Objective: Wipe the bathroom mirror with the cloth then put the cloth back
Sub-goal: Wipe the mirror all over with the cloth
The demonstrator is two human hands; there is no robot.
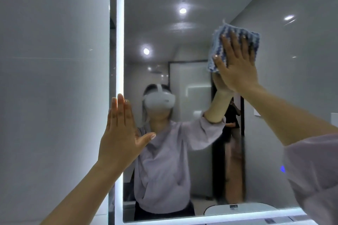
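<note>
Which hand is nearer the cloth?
Right. The right hand presses flat on the cloth, high on the mirror; the left hand rests at the mirror's left edge, lower down.

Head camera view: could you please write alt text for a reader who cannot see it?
The right hand presses a blue-and-white woven cloth flat against the upper right of a large wall mirror with a glowing white edge. The open left hand lies flat at the mirror's left edge. The mirror reflects the person's lilac sweatshirt.
</note>
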